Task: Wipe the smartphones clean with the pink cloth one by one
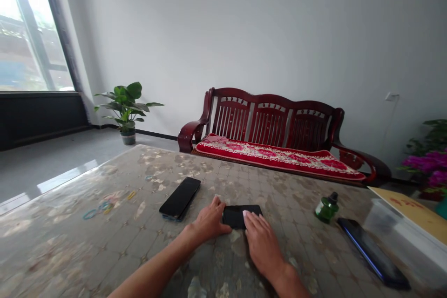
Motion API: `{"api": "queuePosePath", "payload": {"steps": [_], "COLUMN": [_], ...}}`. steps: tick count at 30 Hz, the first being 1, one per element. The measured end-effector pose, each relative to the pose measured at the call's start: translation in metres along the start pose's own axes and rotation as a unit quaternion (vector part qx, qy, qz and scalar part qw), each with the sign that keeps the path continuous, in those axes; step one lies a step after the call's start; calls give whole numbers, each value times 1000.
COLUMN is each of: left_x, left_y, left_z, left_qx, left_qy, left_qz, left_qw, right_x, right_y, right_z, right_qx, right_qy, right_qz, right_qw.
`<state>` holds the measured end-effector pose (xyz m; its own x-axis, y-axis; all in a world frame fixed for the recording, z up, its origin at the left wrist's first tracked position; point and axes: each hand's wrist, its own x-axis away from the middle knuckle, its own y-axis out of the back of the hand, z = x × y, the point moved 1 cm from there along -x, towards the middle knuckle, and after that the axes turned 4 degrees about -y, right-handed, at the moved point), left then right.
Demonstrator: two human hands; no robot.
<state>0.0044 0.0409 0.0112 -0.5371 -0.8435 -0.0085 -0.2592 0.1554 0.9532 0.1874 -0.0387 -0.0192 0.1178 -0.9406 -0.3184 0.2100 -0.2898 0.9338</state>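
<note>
A black smartphone (pixel 233 217) lies flat and sideways on the patterned tablecloth (pixel 139 251) in front of me. My left hand (pixel 209 221) grips its left end between thumb and fingers. Over its right half rests my right hand (pixel 262 242), closed on a small pale wipe (pixel 245 214) that touches the screen; most of the wipe is hidden under the fingers. To the left of my left hand, a stack of dark phones (pixel 181 195) lies at a slant. A green bottle (pixel 327 208) with a black cap stands to the right.
Loose coloured rubber bands (pixel 104 206) lie at the left. Toward the right edge are a large dark phone (pixel 373 251) and a clear plastic box (pixel 391 226) with a yellow envelope (pixel 415 209) on top. Behind the table stands a wooden bench (pixel 270 102); a potted plant (pixel 128 137) is on the floor.
</note>
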Motion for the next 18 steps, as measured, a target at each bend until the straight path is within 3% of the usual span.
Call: {"api": "queuePosePath", "payload": {"steps": [4, 11, 18], "left_x": [0, -2, -3], "left_y": [0, -4, -5], "left_z": [7, 13, 13], "left_qx": [20, 42, 45], "left_qy": [6, -13, -10], "left_qz": [-4, -20, -27], "left_qw": [1000, 999, 999], "right_x": [3, 2, 2], "right_y": [-4, -2, -6], "right_z": [5, -29, 3], "right_qx": [-10, 76, 10], "right_qy": [59, -46, 60], "right_qz": [9, -2, 6], "right_qw": [998, 996, 998]}}
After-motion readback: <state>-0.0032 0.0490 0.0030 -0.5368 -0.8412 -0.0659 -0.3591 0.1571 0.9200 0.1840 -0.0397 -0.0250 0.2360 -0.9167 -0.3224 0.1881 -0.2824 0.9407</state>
